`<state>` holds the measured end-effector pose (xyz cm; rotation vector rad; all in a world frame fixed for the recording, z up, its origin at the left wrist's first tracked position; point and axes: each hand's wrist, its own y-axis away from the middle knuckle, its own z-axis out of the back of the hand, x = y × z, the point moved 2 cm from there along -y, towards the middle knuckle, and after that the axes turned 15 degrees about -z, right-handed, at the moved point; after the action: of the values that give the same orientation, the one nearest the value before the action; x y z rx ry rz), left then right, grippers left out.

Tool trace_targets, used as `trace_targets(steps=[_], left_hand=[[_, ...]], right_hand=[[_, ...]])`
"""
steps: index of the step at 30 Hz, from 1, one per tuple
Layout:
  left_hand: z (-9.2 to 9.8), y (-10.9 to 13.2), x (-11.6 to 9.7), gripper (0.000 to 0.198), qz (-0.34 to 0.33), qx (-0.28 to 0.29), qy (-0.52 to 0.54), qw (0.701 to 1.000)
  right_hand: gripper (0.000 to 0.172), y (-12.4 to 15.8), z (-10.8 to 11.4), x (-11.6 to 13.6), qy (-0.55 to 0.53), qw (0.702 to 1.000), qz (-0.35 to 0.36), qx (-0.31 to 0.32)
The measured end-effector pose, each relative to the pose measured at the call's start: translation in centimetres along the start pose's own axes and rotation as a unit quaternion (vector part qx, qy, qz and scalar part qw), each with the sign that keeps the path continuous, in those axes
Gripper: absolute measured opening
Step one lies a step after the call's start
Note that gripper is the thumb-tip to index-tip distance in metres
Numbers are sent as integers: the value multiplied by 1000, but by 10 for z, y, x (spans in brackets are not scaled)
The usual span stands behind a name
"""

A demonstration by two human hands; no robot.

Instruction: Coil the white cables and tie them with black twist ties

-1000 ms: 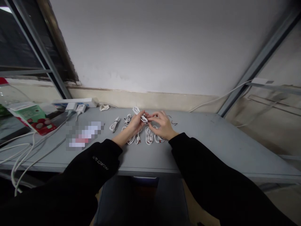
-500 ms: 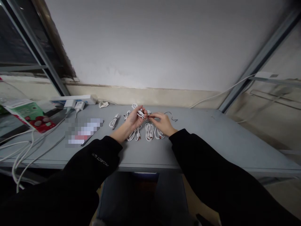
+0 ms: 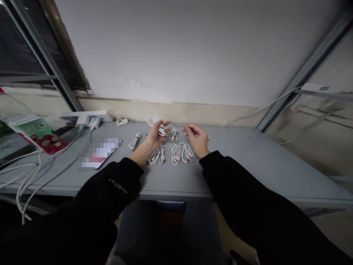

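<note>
My left hand (image 3: 156, 137) is raised just above the grey worktop (image 3: 248, 165), with its fingers (image 3: 167, 129) curled around a looped white charging cable (image 3: 159, 129) whose coil pokes out on the far side of my grip. My right hand (image 3: 197, 139) hangs empty over the worktop, its fingers (image 3: 189, 129) loosely spread and touching nothing. The nearest thing to it is a small bundled white cable (image 3: 174, 135), which lies between my hands. A thin black wire (image 3: 178, 126) lies just beyond that bundle, near the far edge. Below my hands, on the near side, are three more looped white cables: one (image 3: 157, 154) under my left hand and two (image 3: 179, 154) side by side, left of my right wrist. Another bundled white cable (image 3: 134, 141) lies further left. Beyond it, a white power strip (image 3: 86, 116) with a plugged-in white charger (image 3: 94, 122) sits at the far left, and loose white cords (image 3: 24, 184) trail over the left edge. A pixelated, unreadable item (image 3: 99, 154) lies on the worktop in front of the strip, and a red-and-green carton (image 3: 35, 134) sits left of it.
</note>
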<state>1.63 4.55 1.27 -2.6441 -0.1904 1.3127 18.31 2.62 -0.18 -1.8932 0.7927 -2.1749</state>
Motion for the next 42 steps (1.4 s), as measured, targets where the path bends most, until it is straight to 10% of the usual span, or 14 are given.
trace_targets(steps=[5, 15, 29, 42], left_hand=[[-1, 2, 6, 32, -50, 76, -140, 986], [-16, 23, 6, 31, -170, 224, -473, 835], [-24, 25, 7, 3, -193, 192, -336, 902], [-21, 27, 11, 39, -144, 166, -267, 938]], right_hand=[[23, 2, 2, 5, 3, 997, 52, -60], [24, 28, -2, 26, 71, 966, 245, 33], [17, 16, -9, 11, 13, 998, 49, 26], [27, 5, -13, 1, -96, 985, -78, 121]])
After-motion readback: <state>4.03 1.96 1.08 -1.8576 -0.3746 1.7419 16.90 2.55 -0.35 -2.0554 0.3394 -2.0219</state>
